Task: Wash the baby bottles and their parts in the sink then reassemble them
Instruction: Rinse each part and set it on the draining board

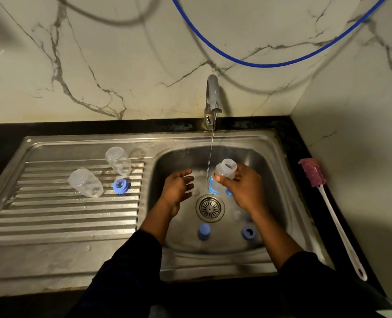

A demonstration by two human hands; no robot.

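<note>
Our right hand [243, 191] grips 1 bottle [227, 168] over sink [247, 137] centre; left hand [177, 191] slack, empty. We'd swing mouth under stream [211, 152].

wall [121, 65]: veined marble, dim light | counter [293, 138]: black | blue hose [259, 64]: hangs across wall

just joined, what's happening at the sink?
A person is washing baby bottle parts. The right hand grips a bottle next to the thin stream from the tap. The left hand is open and empty beside it. Two clear pieces and a blue ring sit on the drainboard. A blue cap and a second ring lie in the basin. The brush lies untouched at the right.
</note>
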